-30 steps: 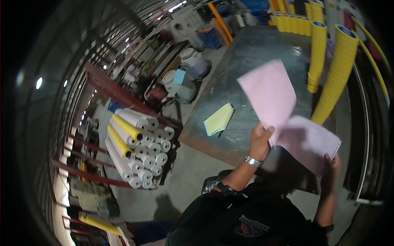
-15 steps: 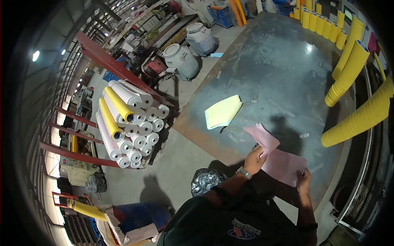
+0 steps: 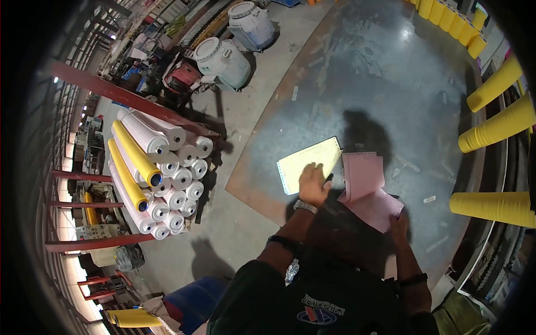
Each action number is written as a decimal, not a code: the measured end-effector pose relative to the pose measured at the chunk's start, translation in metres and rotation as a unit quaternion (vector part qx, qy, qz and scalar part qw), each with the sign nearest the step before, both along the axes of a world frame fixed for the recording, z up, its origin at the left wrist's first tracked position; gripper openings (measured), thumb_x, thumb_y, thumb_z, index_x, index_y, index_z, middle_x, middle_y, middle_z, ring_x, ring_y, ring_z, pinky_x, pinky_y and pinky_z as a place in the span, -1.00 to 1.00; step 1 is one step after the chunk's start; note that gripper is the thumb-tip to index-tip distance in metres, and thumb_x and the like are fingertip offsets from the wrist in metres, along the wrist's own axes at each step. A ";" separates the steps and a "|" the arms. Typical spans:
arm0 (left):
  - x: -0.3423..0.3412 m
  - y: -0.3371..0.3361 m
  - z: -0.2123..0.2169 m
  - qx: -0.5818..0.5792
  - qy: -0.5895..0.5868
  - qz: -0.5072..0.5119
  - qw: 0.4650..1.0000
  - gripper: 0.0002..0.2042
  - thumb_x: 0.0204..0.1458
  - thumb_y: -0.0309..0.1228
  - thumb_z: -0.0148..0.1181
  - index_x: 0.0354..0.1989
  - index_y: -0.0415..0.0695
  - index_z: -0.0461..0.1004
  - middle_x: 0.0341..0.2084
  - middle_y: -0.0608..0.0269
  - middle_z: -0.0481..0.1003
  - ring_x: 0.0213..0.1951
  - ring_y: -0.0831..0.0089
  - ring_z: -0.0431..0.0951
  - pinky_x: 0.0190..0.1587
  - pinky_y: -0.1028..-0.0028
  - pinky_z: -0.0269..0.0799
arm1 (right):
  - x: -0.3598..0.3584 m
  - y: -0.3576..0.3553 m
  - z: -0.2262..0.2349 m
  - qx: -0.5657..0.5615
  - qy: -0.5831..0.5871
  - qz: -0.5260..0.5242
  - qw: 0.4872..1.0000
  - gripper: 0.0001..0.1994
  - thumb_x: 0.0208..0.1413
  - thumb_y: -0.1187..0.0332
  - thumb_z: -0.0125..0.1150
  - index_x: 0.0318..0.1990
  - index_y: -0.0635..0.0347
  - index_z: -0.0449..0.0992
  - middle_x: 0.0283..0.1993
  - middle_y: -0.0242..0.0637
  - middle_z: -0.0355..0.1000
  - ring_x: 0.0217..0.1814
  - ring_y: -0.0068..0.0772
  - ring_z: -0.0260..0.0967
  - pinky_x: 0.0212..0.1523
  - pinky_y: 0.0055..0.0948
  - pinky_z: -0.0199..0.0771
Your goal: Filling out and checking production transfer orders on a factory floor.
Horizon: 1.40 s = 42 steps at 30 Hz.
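My left hand (image 3: 314,184) reaches over the lower edge of the yellow paper sheets (image 3: 306,157), palm down with fingers stretched out. A small dark thing shows beside its thumb, too unclear to name. The yellow sheets have a perforated edge, and a bluish sheet peeks out below. To their right lies a folded pink paper (image 3: 364,174), its upper part flat on the dark metal table (image 3: 335,100) and its lower part bent toward me. My right hand (image 3: 398,228) pinches the lower right corner of this pink paper.
Yellow rolls (image 3: 497,125) stand along the table's right side, and shorter yellow rolls (image 3: 446,19) at the far right corner. White rolls (image 3: 176,178) are stacked on the left with two yellow ones on top. Lidded drums (image 3: 223,64) stand beyond a red beam (image 3: 128,95).
My left hand has let go of the pink paper and moved left onto the yellow sheets. The pink paper now rests partly on the table. The view has shifted.
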State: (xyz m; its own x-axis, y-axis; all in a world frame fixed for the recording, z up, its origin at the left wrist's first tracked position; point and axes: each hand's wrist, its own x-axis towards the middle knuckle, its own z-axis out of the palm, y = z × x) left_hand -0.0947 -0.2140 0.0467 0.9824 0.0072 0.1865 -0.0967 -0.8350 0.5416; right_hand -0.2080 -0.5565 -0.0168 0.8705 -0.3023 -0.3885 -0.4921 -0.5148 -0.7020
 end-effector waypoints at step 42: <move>0.025 0.125 -0.028 -0.295 0.021 0.355 0.887 -0.75 -0.02 -0.70 0.09 -0.12 -0.39 0.40 -0.30 0.03 0.56 -0.28 0.37 0.56 -0.19 0.40 0.45 | 0.054 0.101 0.100 -0.046 -0.066 0.355 0.931 -0.56 -0.11 0.50 0.21 0.03 0.10 0.44 0.03 -0.13 0.41 0.10 -0.02 0.37 0.05 -0.16 0.43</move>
State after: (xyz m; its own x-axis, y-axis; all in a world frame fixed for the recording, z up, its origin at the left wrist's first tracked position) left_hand -0.0700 -0.0892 0.0190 0.6975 0.7106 -0.0925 0.3709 -0.2476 0.8951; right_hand -0.1536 -0.4559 0.0837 0.9022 0.3408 -0.2642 0.0830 -0.7384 -0.6692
